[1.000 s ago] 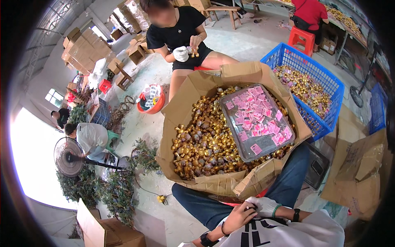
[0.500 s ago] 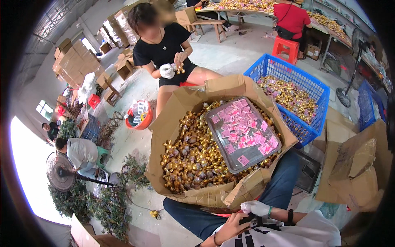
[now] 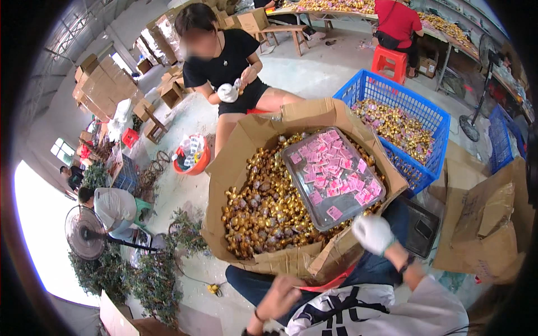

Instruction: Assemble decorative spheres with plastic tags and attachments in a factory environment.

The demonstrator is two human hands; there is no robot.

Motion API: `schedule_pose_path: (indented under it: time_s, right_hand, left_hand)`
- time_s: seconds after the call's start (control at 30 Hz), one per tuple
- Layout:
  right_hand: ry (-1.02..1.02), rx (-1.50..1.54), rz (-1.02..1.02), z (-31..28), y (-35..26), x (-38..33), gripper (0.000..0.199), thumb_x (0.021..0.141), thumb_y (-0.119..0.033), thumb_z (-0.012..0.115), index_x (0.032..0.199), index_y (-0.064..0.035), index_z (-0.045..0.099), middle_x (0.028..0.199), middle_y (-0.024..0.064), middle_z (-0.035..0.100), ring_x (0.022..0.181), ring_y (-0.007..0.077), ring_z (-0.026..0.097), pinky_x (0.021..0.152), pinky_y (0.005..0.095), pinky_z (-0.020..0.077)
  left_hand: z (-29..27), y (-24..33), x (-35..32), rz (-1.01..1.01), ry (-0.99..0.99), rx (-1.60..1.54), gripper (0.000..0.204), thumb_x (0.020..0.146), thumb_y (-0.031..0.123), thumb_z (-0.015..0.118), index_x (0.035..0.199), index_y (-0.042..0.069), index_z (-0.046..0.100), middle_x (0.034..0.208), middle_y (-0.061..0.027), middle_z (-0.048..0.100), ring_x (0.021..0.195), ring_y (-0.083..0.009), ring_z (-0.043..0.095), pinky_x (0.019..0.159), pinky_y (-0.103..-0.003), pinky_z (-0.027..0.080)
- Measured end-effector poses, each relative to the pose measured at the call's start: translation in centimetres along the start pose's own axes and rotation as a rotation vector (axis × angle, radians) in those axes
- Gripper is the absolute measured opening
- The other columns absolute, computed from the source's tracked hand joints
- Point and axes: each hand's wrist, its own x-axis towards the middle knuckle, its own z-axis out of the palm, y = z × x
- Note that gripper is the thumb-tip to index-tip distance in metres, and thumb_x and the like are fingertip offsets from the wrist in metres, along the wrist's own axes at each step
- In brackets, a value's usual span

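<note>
A large open cardboard box [image 3: 269, 267] stands before my lap, filled with small gold foil-wrapped pieces [image 3: 258, 210]. On top of them, tilted at the right, rests a grey metal tray [image 3: 314, 210] with many small pink printed cards [image 3: 333, 162]. My right hand [image 3: 374, 234], in a white glove, is by the tray's near right corner and the box rim; motion blurs it and its fingers are hard to make out. Over my lap, below the box's near side, my bare left hand [image 3: 278, 297] is smeared by motion, and I see nothing in it.
Across the box sits a co-worker [image 3: 227, 61] with one white-gloved hand. A blue plastic basket [image 3: 440, 131] of gold pieces stands to the right, beside flattened cardboard [image 3: 476, 224]. An orange bucket [image 3: 196, 168] and a standing fan [image 3: 84, 232] are on the left.
My hands were together over my lap and have come apart. The gloved right hand moved up toward the tray, the left one moved left. The co-worker's hands shifted slightly.
</note>
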Motion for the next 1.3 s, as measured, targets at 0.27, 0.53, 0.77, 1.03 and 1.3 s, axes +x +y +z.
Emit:
schedule_pose_path:
  time_s: [0.27,0.53,0.77,1.03,1.3]
  right_hand:
    - [0.095,0.031,0.178,6.8,10.0,22.6,0.039,0.091,-0.038,0.058,0.114,-0.0074,0.059,0.111,0.0231,0.066,0.104,0.0402,0.063,0.089,0.0490,0.0494]
    - [-0.421,-0.056,0.444,13.9,12.2,16.6,0.056,0.080,-0.044,0.068,0.123,-0.0087,0.061,0.127,0.0220,0.060,0.118,0.0380,0.056,0.101,0.0447,0.0454]
    - [-0.708,-0.173,0.372,15.3,12.9,16.1,0.050,0.090,-0.043,0.055,0.115,-0.0027,0.067,0.121,0.0184,0.065,0.110,0.0362,0.062,0.096,0.0471,0.0488]
    - [-0.580,-0.012,0.313,14.0,11.2,15.8,0.062,0.089,-0.041,0.063,0.141,-0.0123,0.047,0.142,0.0178,0.050,0.129,0.0367,0.048,0.104,0.0476,0.0443]
    - [-0.921,-0.223,-0.209,12.9,2.5,15.7,0.060,0.084,-0.057,0.057,0.127,-0.0145,0.059,0.145,0.0167,0.044,0.135,0.0419,0.039,0.110,0.0508,0.0352]
  left_hand:
    - [-2.7,-21.4,10.0,-0.711,0.300,0.727,0.035,0.096,0.035,0.052,0.113,0.008,0.065,0.124,-0.0161,0.056,0.117,-0.0399,0.053,0.096,-0.057,0.044]
    - [-1.1,-24.4,12.0,-0.834,0.143,0.898,0.039,0.095,0.027,0.055,0.126,0.004,0.057,0.138,-0.0186,0.048,0.128,-0.0391,0.046,0.099,-0.052,0.047]
    - [-0.7,-25.0,11.4,-1.093,-0.108,0.771,0.055,0.094,0.027,0.059,0.144,0.011,0.044,0.155,-0.0173,0.027,0.144,-0.0394,0.024,0.101,-0.050,0.051]
    - [-0.4,-29.8,8.7,-1.015,-0.246,0.837,0.038,0.097,0.022,0.053,0.128,0.001,0.057,0.140,-0.0231,0.048,0.120,-0.0376,0.054,0.099,-0.049,0.050]
    - [-0.2,-32.8,3.6,-1.062,-0.295,0.659,0.048,0.096,0.011,0.055,0.140,0.001,0.041,0.119,-0.0250,0.062,0.101,-0.0380,0.064,0.080,-0.049,0.059]
